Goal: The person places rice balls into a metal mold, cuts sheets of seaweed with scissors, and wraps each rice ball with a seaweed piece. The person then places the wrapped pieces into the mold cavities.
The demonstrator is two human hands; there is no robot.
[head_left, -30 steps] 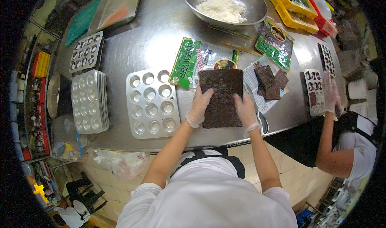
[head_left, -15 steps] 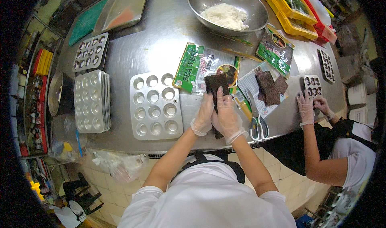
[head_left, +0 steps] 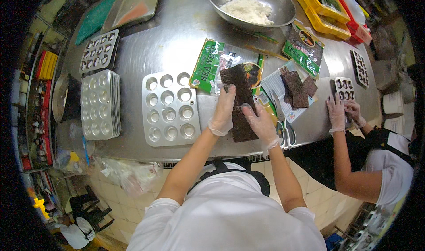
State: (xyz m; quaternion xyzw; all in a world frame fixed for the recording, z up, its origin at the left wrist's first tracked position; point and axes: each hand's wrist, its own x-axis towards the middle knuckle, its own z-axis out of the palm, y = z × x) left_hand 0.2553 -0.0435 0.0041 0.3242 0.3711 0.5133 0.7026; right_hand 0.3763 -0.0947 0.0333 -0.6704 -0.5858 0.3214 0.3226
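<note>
Black-brown seaweed (head_left: 239, 96), narrow, tilted, over the bench (head_left: 128, 151)'s near part | between muffin tray (head_left: 160, 106) and scissors (head_left: 282, 118) | left hand (head_left: 224, 109): pinching left edge | right hand (head_left: 262, 124): pinching right edge, lower

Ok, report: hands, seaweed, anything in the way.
Left hand, right hand gripping the seaweed strip. Far end over the green packet. Scissors right of the right hand, clear of the strip.

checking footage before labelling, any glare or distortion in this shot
Head view: bright glare on the steel table beyond the muffin tray; head view: the table's near edge bows, corners go black; head view: the held seaweed shows no strong glare.
</note>
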